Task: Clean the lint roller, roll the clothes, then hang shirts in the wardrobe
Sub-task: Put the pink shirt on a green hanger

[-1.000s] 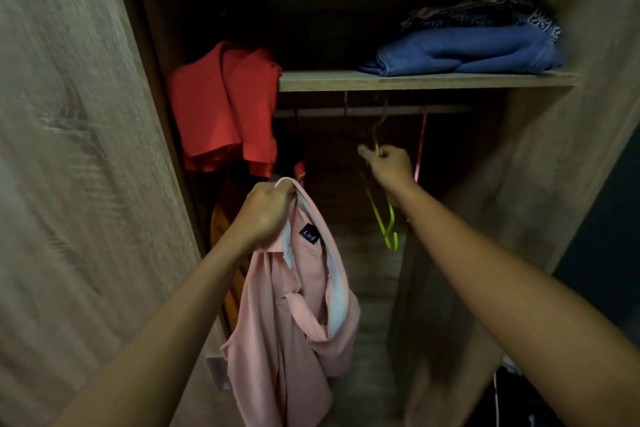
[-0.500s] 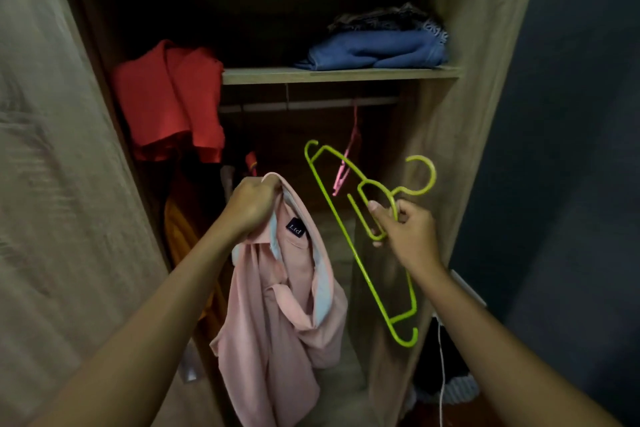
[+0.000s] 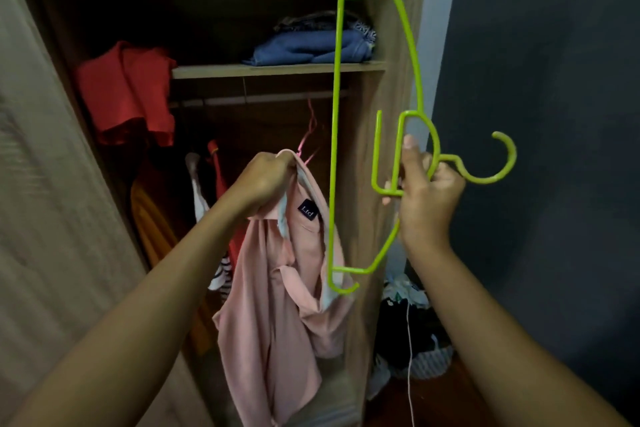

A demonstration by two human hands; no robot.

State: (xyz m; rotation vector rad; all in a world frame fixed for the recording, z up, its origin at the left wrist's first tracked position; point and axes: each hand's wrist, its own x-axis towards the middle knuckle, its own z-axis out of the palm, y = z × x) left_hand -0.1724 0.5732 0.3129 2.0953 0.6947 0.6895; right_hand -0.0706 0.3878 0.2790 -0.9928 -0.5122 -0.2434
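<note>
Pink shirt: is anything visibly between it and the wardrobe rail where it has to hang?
Nothing visible blocks the way. The pink shirt hangs from the left hand below the rail, which holds only a pink hanger there. It still needs the green hanger, held sideways by the right hand.

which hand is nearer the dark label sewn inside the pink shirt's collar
Left. The left hand grips the pink shirt at its collar, just up-left of the dark label. The right hand holds the lime green plastic hanger well off to the right.
</note>
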